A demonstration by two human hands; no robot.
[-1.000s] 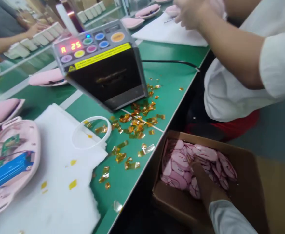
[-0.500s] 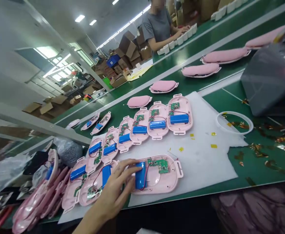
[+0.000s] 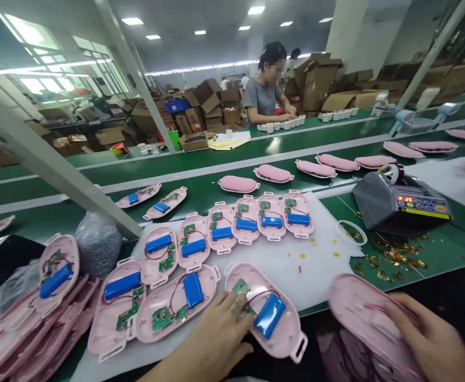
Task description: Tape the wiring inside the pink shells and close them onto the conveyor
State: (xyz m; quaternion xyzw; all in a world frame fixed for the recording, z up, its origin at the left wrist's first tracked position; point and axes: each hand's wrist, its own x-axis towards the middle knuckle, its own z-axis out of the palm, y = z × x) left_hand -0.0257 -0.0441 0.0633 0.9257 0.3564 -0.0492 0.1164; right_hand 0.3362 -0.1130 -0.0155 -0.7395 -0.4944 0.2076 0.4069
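Note:
My left hand [image 3: 220, 331] rests on the left edge of an open pink shell [image 3: 292, 331], its fingertips over the green circuit board. That shell lies tilted near the table's front edge, with a blue battery [image 3: 270, 315] and thin red and black wires inside. At the lower right, my right hand [image 3: 435, 334] grips another pink shell [image 3: 370, 318], held above the front edge and blurred by motion. Beside my left hand lies a pink shell [image 3: 169, 292] with a battery and board. Several similar shells stand in a row behind on the white foam sheet [image 3: 256, 254].
A grey tape dispenser [image 3: 399, 204] stands at the right, with amber tape scraps [image 3: 403, 254] and a white ring [image 3: 352, 232] nearby. Stacked pink shells [image 3: 57, 329] lie at left. Closed pink pieces line the green bench; a person [image 3: 264, 95] works across it.
The view has levelled and swung right. My right hand has come into view with a pink shell. The shell by my left hand has turned, its battery end now towards the lower right.

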